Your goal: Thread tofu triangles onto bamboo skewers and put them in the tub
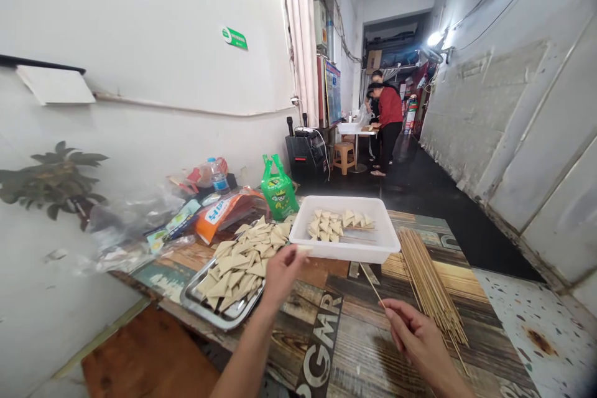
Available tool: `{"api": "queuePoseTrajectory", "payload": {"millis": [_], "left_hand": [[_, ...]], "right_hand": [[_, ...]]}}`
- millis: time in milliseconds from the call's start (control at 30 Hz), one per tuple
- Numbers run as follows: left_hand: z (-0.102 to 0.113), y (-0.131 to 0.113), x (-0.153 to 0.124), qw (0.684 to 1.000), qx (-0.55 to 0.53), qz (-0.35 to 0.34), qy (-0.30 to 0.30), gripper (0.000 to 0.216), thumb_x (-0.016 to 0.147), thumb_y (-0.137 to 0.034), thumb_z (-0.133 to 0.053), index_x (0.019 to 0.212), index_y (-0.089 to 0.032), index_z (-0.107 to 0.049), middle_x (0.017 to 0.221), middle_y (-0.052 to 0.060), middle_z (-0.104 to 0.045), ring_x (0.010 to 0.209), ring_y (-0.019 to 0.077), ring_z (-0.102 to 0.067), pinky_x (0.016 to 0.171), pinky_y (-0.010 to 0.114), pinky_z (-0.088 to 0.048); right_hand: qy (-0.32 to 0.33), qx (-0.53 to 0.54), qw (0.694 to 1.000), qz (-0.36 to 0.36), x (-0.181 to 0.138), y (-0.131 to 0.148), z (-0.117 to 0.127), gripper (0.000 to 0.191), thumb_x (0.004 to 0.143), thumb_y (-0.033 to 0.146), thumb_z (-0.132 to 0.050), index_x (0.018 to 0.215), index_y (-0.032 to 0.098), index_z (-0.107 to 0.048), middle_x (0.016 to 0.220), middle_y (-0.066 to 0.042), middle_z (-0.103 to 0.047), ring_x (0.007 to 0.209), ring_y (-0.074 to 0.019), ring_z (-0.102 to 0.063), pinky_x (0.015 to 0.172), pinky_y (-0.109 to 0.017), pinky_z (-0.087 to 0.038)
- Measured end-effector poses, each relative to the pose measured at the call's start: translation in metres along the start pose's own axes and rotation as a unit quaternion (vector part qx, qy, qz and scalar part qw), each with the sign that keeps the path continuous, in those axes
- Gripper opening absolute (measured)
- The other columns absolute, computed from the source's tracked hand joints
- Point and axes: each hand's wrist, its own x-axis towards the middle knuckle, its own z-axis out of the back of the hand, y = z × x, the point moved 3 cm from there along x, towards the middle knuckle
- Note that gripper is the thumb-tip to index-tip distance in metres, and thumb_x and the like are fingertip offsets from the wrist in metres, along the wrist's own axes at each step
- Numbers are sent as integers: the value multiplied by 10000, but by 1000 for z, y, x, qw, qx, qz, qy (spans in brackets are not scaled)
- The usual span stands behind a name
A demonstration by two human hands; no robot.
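Note:
My left hand (283, 270) pinches a pale triangular piece of what looks like tofu (304, 250) by the near side of the white plastic tub. My right hand (413, 329) is closed on a thin wooden skewer (372, 284), its tip pointing up and left. On the left, a metal tray (227, 322) holds a heap of similar triangles (247, 261). Inside the white tub (345, 252) lie several skewers threaded with triangles (326, 224). A bundle of bare wooden skewers (431, 286) lies to the right of the tub.
A green plastic bag (278, 193) stands behind the tray, beside an orange-and-white package (224, 211), a water bottle (217, 175) and clear plastic wrapping (125, 217). A black speaker (306, 155) sits beyond the wood-patterned table (364, 348). Two people (389, 109) are at a far table.

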Motion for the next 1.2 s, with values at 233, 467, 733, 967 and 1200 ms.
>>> {"api": "queuePoseTrajectory", "payload": {"millis": [233, 467, 733, 967, 1200], "left_hand": [[-94, -13, -28, 893, -344, 226, 185, 332, 674, -345, -656, 902, -103, -643, 828, 88, -650, 634, 107, -588, 548, 193, -445], [-94, -4, -36, 796, -438, 379, 178, 181, 736, -192, -616, 882, -85, -621, 888, 135, -651, 742, 152, -627, 568, 191, -482], [-96, -7, -43, 774, -445, 412, 181, 197, 745, -168, -602, 909, -60, -611, 881, 147, -649, 764, 171, -634, 616, 221, -510], [-96, -9, -44, 771, -451, 409, 185, 166, 764, -175, -577, 883, -64, -610, 838, 144, -655, 748, 169, -637, 637, 240, -519], [-96, -12, -45, 767, -453, 412, 192, 157, 756, -166, -580, 867, -59, -616, 819, 141, -659, 757, 171, -637, 646, 238, -521]], "right_hand": [[-16, -67, 997, 47, -12, 6, 1, 341, 786, 434, -505, 961, 166, -623, 415, 52, -459, 380, -93, -425, 380, -194, -320], [27, -162, 982, 92, -19, -3, -5, 283, 814, 341, -485, 970, 185, -662, 942, -50, -688, 886, -190, -630, 786, -289, -495], [10, -187, 979, 82, -16, -12, -6, 278, 815, 327, -486, 979, 189, -664, 987, -35, -679, 905, -184, -634, 835, -309, -493], [14, -191, 978, 80, -17, -12, -6, 283, 822, 337, -482, 999, 199, -654, 1009, -27, -671, 926, -184, -627, 858, -326, -484], [12, -196, 978, 74, -15, -14, -6, 292, 825, 340, -476, 1001, 188, -652, 1008, -35, -671, 925, -184, -627, 868, -328, -479]]}}
